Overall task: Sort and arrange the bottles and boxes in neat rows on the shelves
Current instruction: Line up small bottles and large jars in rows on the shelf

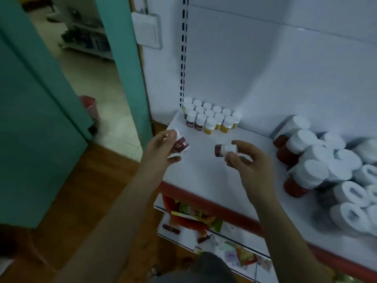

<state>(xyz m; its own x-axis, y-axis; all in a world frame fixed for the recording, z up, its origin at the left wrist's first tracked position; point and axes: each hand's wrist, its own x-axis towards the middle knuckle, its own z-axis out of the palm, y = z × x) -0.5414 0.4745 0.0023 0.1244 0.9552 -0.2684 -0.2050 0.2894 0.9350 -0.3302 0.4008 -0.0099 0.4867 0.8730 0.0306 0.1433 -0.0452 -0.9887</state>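
**While both hands hold bottles, rows wait**

On the white shelf (214,176), large white-capped jars (318,172) lie heaped toward its right edge. Small bottles (210,117) stand in rows in the back left corner. The left hand (161,148) pinches a tilted bottle (180,144) at the left edge, and the right hand (246,160) pinches a sideways bottle (224,150) mid-shelf. Both bottles are probably light, rigid and smooth, so grip the body.

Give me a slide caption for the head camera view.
Left hand grips one bottle, right hand a second bottle, above the shelf, between neat rows and a jumbled pile.

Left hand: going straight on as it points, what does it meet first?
Likely the front dark-labelled bottles of the rows; between them and the left hand only bare shelf shows. Depth unclear.
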